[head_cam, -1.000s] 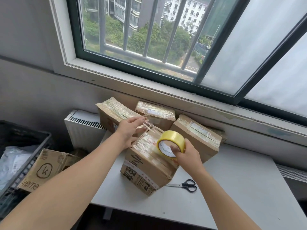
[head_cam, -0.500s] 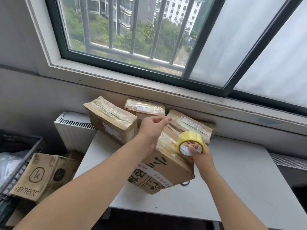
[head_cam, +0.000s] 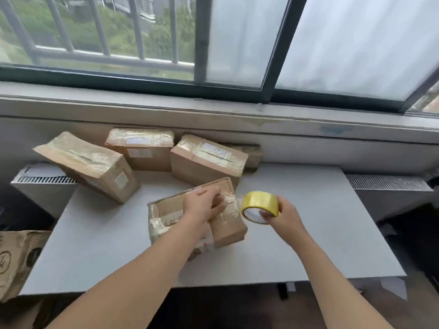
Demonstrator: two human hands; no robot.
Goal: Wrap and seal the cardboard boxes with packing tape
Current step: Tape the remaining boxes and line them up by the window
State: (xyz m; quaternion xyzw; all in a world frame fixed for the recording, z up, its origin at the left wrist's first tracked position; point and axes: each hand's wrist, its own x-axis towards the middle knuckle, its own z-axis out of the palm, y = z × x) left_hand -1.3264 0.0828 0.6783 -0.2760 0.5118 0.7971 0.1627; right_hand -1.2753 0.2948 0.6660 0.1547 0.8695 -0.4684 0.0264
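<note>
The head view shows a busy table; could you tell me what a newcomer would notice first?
The bright yellow tape roll stands out first, gripped by the right hand just right of the centre box, on which the left hand rests. Behind, taped boxes line up below the window.

Grey table (head_cam: 308, 233) under a daylit barred window (head_cam: 237, 43), radiator (head_cam: 387, 182) alongside.

Soft daylight thru window (head_cam: 344, 43), slight motion blur, edge warp.
</note>
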